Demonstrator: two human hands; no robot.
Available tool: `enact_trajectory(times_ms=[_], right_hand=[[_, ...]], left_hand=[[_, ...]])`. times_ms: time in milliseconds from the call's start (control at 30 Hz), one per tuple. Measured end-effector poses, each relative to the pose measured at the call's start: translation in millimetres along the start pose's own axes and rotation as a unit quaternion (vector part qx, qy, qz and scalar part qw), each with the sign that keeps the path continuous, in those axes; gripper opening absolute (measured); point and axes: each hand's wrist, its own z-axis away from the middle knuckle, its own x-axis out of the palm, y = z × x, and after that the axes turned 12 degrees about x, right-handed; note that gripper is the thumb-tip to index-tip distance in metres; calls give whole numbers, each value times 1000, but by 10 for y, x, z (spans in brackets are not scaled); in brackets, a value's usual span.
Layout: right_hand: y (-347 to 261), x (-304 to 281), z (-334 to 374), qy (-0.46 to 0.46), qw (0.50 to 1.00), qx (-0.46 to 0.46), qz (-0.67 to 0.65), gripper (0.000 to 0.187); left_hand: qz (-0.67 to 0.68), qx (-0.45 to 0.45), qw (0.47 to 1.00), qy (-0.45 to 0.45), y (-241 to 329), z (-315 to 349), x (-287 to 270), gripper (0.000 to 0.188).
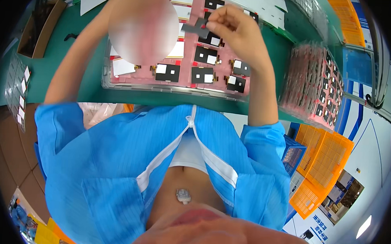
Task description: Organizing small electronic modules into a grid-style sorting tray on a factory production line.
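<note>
My right hand pinches a dark grey, flat, thin piece between thumb and fingers, above a clear plastic tray with a pink base. Several small flat panels lie in rows in the tray, among them a black-backed panel with a white square and a short ribbon tail. White-faced panels, such as this white panel, lie on the left side. My left forearm reaches over the tray's left end. A round blurred patch covers my left hand and whatever is near it, so its fingers are hidden.
A tall stack of filled clear trays stands on the green table to the right. At the left is a cardboard box with dark strips inside. White sheets lie at the back. Orange crates stand beyond the table's right side.
</note>
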Motion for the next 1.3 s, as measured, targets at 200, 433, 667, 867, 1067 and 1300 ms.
enact_trajectory(times_ms=[200,433,667,867,1067,1300], right_hand=[[-39,272,288,20,1000,-7,2,23],[-103,433,391,52,998,-30,0,10],[-260,558,388,47,997,66,4,11],[-187,642,346,65,997,17,33,6],[-130,682,306,62,996,12,55,5],[-116,716,281,50,998,19,42,5]], left_hand=[[31,22,999,27,482,710,370,26],[-90,80,993,12,563,731,347,41],[-112,93,989,1,611,719,387,44],[-69,76,995,12,536,743,428,42],[-65,56,996,9,600,760,433,41],[-40,19,999,21,616,813,472,43]])
